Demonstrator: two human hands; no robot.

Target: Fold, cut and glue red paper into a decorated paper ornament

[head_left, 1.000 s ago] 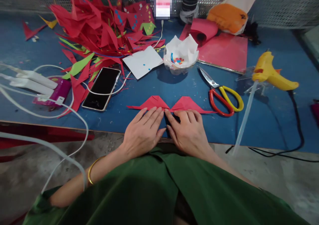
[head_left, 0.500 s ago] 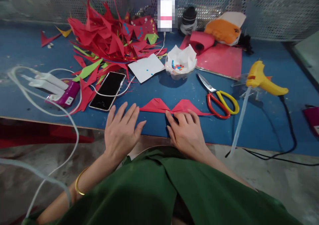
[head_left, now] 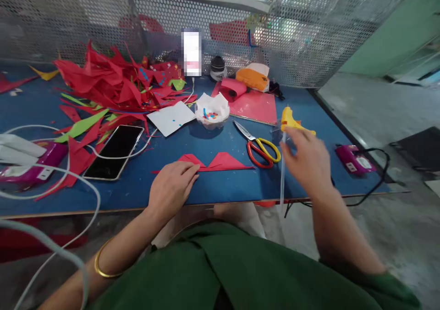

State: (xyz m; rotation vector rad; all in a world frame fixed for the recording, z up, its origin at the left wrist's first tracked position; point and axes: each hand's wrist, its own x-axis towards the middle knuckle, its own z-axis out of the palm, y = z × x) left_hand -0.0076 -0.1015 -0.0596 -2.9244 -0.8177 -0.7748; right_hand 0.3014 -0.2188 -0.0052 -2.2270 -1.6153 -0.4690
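A folded red paper piece [head_left: 227, 161] with two peaks lies near the table's front edge. My left hand [head_left: 174, 182] rests on its left part, fingers together and pressed down over the paper. Farther right, my right hand [head_left: 305, 159] is over the handle of the yellow glue gun [head_left: 288, 116], its thumb apart from the other fingers; whether it grips the handle is unclear. A clear glue stick [head_left: 282, 177] extends from the gun past the front edge. Scissors [head_left: 263, 152] with red and yellow handles lie between the hands.
Behind are a heap of red paper [head_left: 113, 83], a white card [head_left: 171, 118] and a paper-lined bowl [head_left: 212, 111]. A black phone [head_left: 115, 152] and white cables lie left. A purple power socket [head_left: 355, 159] sits at right.
My right hand has left the red paper and moved right to the glue gun. My left hand has moved onto the paper's left part. The view has shifted right and up.
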